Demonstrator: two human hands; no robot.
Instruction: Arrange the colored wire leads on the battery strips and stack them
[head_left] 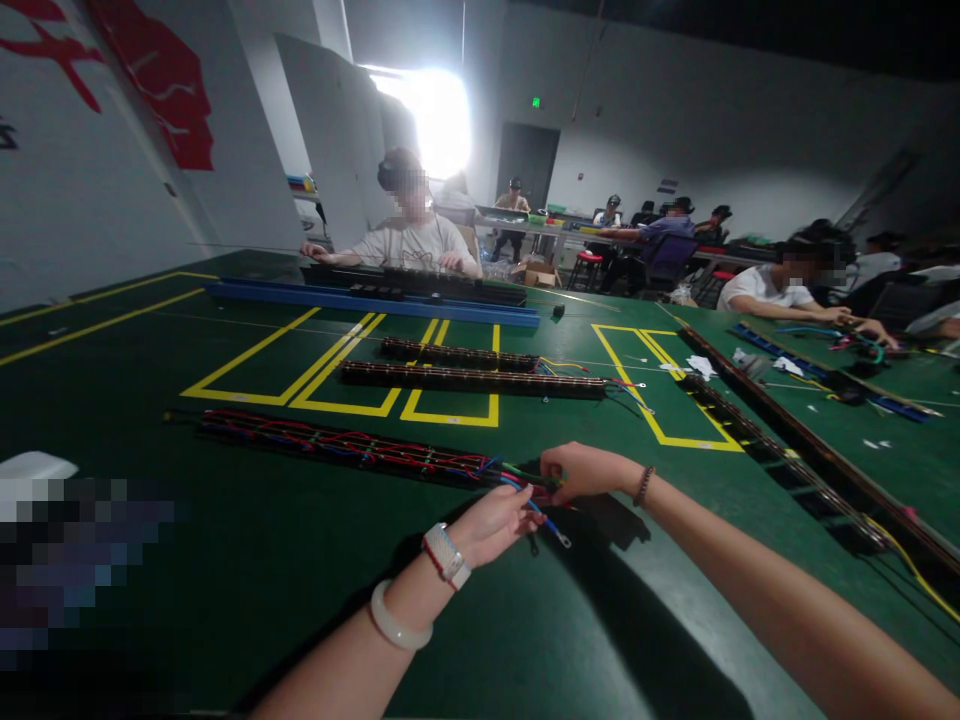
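Note:
A long dark bar assembly [337, 447] with red and blue wires along it lies on the green table [285, 560]. At its right end, my left hand [499, 522] has its fingers closed around the wire bundle, next to a blue cable [551, 525] that ends in a metal ring lug. My right hand [589, 472] meets it from the right, fingers pinched at the ends of the green and dark wires. The fingertips partly hide the wire ends. A dark lug end hangs just below my left fingers.
Two dark bars [472, 378] with wire ends lie beyond, across yellow tape outlines [450, 420]. Farther back is a blue rail [375, 300] before a seated person [412, 235]. Long strips [780, 450] run along the right; another person [787, 285] works there.

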